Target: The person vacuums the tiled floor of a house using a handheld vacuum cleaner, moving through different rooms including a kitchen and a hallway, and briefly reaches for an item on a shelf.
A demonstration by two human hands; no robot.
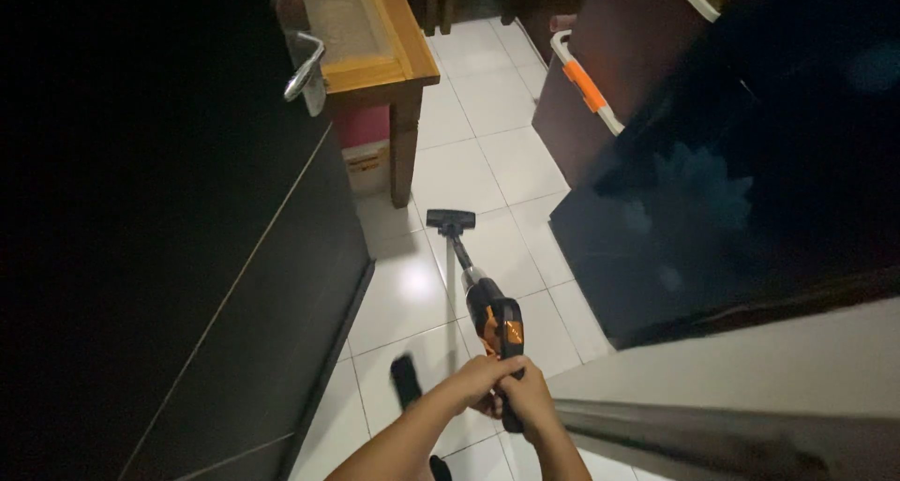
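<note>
A black and orange stick vacuum [495, 322] leans away from me over the white tiled floor [469, 97]. Its floor head [451, 221] rests on a tile near the leg of a wooden table [405, 153]. My left hand [478, 380] and my right hand [528, 397] are both wrapped around the vacuum's handle, close together at the lower middle of the view. My forearms come up from the bottom edge.
A dark door [187, 284] with a metal lever handle [305, 68] fills the left. A glossy black cabinet [731, 200] and a pale countertop edge [750, 368] stand on the right. A brown piece of furniture with orange and white bars [586, 85] stands beyond. A dark slipper [405, 380] lies near my hands.
</note>
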